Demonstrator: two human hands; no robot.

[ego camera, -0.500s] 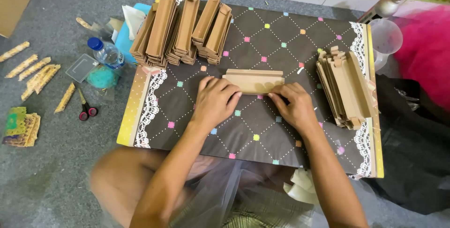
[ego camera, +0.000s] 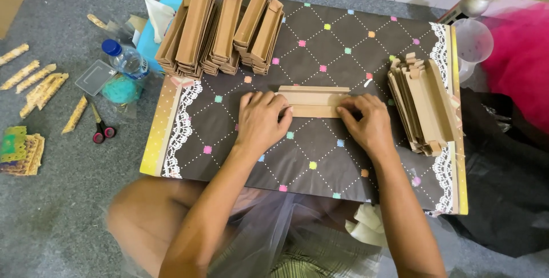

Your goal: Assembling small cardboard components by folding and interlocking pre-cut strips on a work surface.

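Observation:
A long brown cardboard piece (ego camera: 313,98) lies flat in the middle of a low dark table (ego camera: 320,158) with coloured squares and lace edges. My left hand (ego camera: 262,122) presses down on its left end, fingers curled over the card. My right hand (ego camera: 365,120) pinches and folds its right end. A stack of flat unfolded cardboard pieces (ego camera: 422,104) stands at the table's right edge. Several rows of folded brown cardboard boxes (ego camera: 220,29) are stacked at the back left.
On the grey floor to the left lie scissors (ego camera: 100,126), a plastic bottle (ego camera: 127,59), a clear lid (ego camera: 95,76), a teal ball (ego camera: 121,89) and several golden wrapped sticks (ego camera: 38,83). A clear jug (ego camera: 473,42) and pink fabric (ego camera: 520,60) sit at the right.
Both hands have stayed on the cardboard piece; the fingers have shifted slightly along it. The camera view has tilted a little.

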